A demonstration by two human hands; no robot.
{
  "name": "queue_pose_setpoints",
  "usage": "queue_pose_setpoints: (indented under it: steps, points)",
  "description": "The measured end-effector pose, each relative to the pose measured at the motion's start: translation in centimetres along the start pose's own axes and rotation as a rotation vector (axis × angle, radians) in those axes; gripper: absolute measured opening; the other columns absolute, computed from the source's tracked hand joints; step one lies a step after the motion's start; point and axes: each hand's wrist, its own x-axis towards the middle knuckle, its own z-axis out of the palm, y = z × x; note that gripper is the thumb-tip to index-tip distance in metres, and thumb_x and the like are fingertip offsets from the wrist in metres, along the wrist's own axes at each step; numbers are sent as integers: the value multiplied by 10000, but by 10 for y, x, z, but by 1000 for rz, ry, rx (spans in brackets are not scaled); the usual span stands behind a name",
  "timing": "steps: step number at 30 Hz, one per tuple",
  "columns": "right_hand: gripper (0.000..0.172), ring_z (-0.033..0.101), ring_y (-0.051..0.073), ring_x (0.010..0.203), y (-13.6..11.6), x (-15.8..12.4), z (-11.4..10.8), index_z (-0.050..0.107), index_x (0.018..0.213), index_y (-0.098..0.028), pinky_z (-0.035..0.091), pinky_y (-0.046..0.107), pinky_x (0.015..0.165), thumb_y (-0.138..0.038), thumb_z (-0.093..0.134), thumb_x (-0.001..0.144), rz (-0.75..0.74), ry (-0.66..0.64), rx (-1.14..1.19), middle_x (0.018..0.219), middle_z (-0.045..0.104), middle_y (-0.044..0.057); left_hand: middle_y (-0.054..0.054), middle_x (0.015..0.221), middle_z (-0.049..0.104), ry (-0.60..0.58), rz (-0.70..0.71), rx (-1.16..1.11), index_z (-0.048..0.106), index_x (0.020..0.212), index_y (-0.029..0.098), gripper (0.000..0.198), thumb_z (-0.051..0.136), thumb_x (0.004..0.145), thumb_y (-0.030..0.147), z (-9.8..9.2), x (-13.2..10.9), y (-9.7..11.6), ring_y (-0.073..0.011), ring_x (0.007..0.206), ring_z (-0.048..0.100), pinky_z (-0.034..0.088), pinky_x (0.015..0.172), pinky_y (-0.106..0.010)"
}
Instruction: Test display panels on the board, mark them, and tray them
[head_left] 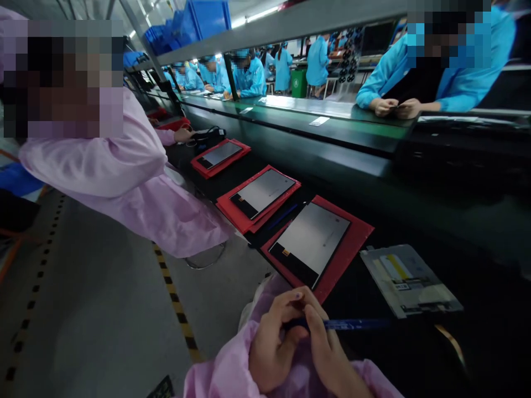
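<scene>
Blue pen (pixel 352 324) half-hidden in hands (pixel 298 342)

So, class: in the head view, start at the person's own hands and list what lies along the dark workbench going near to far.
Blue pen held in both hands → nearest red tray with a panel → middle red tray → far red tray → a co-worker's hand by a black cable.

Three red trays (pixel 350 247) with flat screens (pixel 312 238) sit along the near edge of the black worktop (pixel 489 331). A person in pink (pixel 136 182) stands beside it.
</scene>
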Motion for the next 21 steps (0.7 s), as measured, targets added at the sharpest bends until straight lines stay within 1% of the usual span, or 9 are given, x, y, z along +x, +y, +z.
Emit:
queue_pose_setpoints:
  steps: [5, 8, 10, 12, 13, 14, 15, 18, 21]
  points:
    - [1027, 243, -234, 1388, 22, -4, -5, 191, 1450, -277, 318, -226, 1037, -847, 234, 597, 165, -49, -146, 1452, 94, -194, 6, 1283, 532, -15, 81, 221, 519, 1184, 270, 316, 542, 885, 170, -3, -2, 6, -71, 1182, 521, 409, 982, -122]
    - [1027, 308, -215, 1354, 18, -4, -11, 308, 1396, -306, 355, -217, 1037, -886, 270, 549, 121, -47, -157, 1445, 140, -193, 14, 1246, 541, -112, 14, 89, 423, 1296, 326, 440, 536, 894, 187, 0, 0, 5, -69, 1136, 545, 424, 965, -150]
    - [959, 413, -206, 1237, 10, -3, -19, 468, 1277, -269, 391, -230, 960, -879, 289, 559, 16, 22, -108, 1387, 310, -132, -16, 1176, 570, -174, -36, -16, 358, 1359, 303, 496, 543, 899, 271, 2, 0, -6, -90, 1064, 573, 450, 922, -195]
    - [812, 503, -183, 992, 2, -1, -32, 573, 1072, -170, 439, -178, 830, -798, 298, 638, -108, 151, -61, 1148, 517, -29, -66, 1064, 588, -97, -92, 40, 480, 1235, 196, 429, 495, 899, 463, 1, -1, -33, -123, 938, 580, 464, 837, -236]
    - [712, 502, -172, 856, 0, 1, -41, 575, 990, -130, 443, -137, 750, -717, 312, 683, -150, 230, -45, 979, 550, 1, -89, 958, 583, 36, -139, 153, 543, 1087, 139, 474, 396, 905, 551, 0, -1, -52, -132, 843, 567, 460, 775, -253]
    - [613, 472, -162, 729, 0, 3, -50, 560, 947, -111, 420, -95, 660, -626, 325, 711, -163, 312, -36, 823, 527, 12, -93, 842, 555, 162, -297, 344, 554, 887, 127, 586, 258, 897, 632, -3, -2, -73, -141, 782, 539, 447, 759, -266]
    - [539, 427, -152, 628, 2, 6, -60, 545, 935, -108, 378, -58, 577, -554, 338, 715, -146, 383, -35, 712, 476, 11, -111, 831, 539, 201, -418, 432, 545, 868, 114, 630, 168, 906, 618, -5, -2, -96, -157, 778, 525, 438, 768, -289]
    - [482, 345, -131, 493, 14, 13, -81, 508, 1028, -140, 294, -6, 477, -465, 325, 722, -45, 461, -88, 608, 385, -7, -137, 1068, 563, 48, -669, 584, 556, 1057, 91, 328, 367, 909, 315, -10, 6, -159, -166, 893, 561, 427, 840, -299]
    - [562, 338, -139, 479, 25, 17, -86, 497, 1090, -169, 282, -19, 468, -555, 289, 738, -17, 453, -148, 605, 387, -16, -185, 1201, 515, -203, -900, 772, 552, 1123, 56, 378, 608, 763, 155, -5, 20, -193, -247, 1095, 525, 410, 937, -406]
